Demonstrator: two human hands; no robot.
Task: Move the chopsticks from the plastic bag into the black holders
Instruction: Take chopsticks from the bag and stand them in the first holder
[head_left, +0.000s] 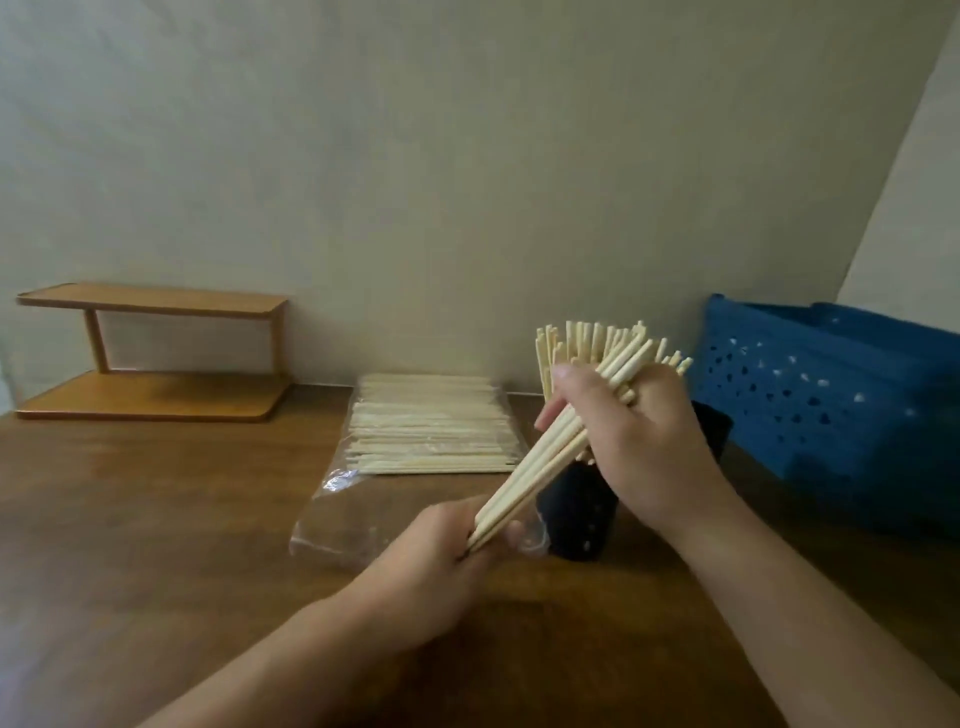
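A clear plastic bag (415, 457) lies on the wooden table, with many pale wooden chopsticks (431, 423) lying flat in its far half. A slanted bundle of chopsticks (524, 470) runs between both hands. My left hand (447, 566) grips its lower end. My right hand (639, 441) grips its upper part. Under the right hand stands a black holder (576, 514) with several chopsticks (587, 343) upright in it. A second black holder (711, 426) shows partly behind my right hand.
A blue perforated plastic basket (831, 395) stands at the right against the wall. A small two-tier wooden shelf (150, 353) stands at the back left. The brown table (156, 519) reaches the beige wall behind.
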